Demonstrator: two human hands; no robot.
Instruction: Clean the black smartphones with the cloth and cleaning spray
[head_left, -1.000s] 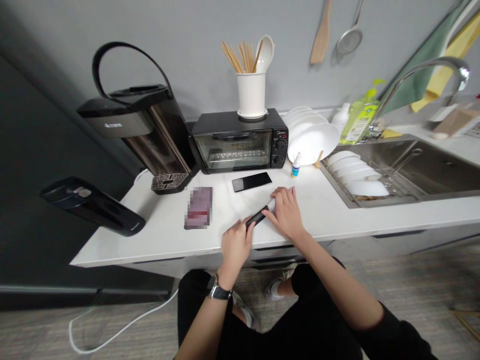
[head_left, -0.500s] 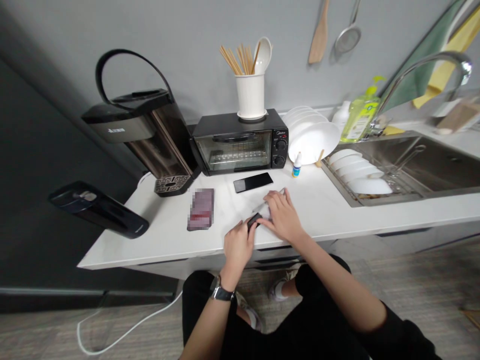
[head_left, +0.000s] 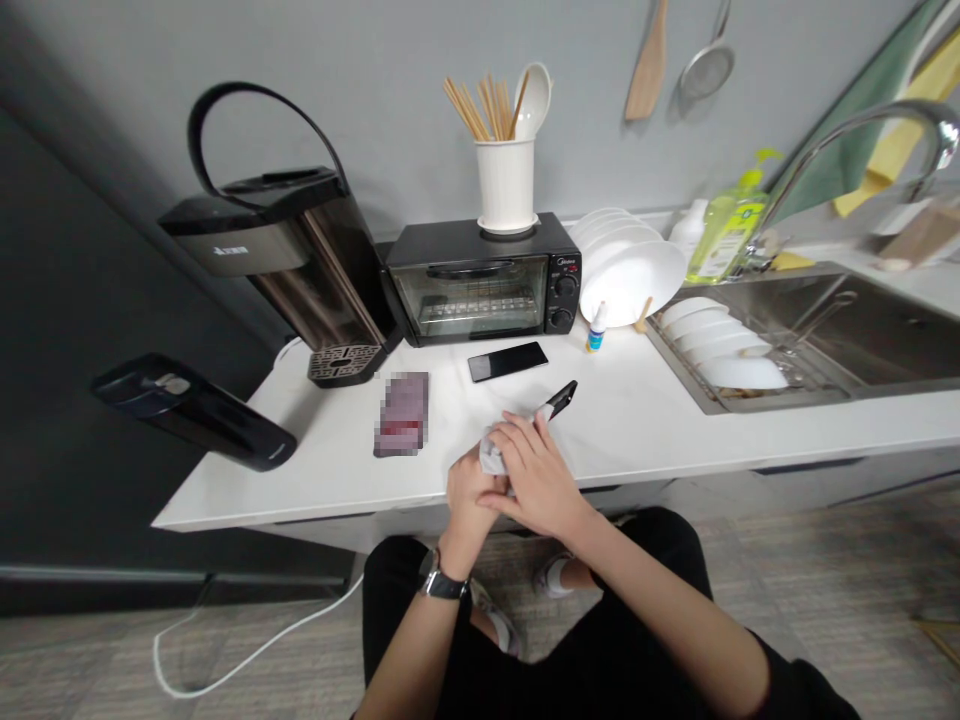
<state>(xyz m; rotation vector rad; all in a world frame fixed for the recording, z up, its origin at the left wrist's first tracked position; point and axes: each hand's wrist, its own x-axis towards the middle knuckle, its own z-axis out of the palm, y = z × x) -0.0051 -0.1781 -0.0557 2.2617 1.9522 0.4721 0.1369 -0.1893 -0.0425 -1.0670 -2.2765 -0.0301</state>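
A slim black object sticks out to the upper right past my fingers, above the counter; its kind I cannot make out. A crumpled white tissue or cloth is bunched around its near part. My left hand is closed at the near end, its fingers partly covered. Over it lies my right hand, fingers curled on the tissue and thumb across the left hand. Beyond the hands a black phone lies flat. Left of them is a blurred-out purple item.
A black tumbler and a water dispenser stand at left. Behind is a toaster oven with a utensil holder on top. A small bottle, plates and a sink are to the right.
The black part, earlier by my left hand, now shows at the far upper-right end. My right hand has moved down and left, over the left hand, with the tissue.
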